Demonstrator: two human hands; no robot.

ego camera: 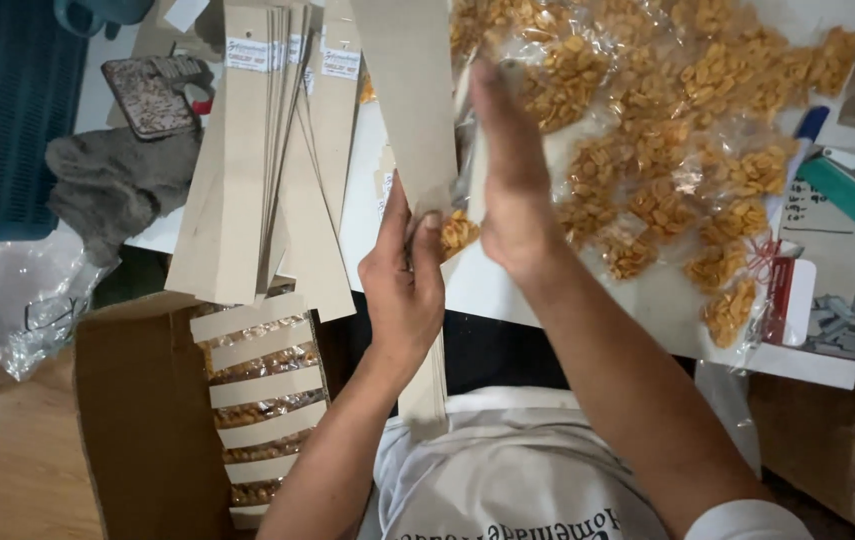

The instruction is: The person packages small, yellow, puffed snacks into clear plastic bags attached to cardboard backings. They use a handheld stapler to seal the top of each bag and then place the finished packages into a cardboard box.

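Two hands meet mid-table: left hand (402,275) pinches a stiff, light cardboard header strip (402,95) at its bottom edge, right hand (507,175) flat against a slippery snack bag (459,232).

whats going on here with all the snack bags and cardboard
A person holds a long cardboard strip upright between both hands: the left hand pinches its lower end, the right hand lies flat against its side. Behind them, small clear bags of orange snacks cover the white table. More cardboard strips lean at the left, and an open cardboard box below holds finished packs stacked in a row.
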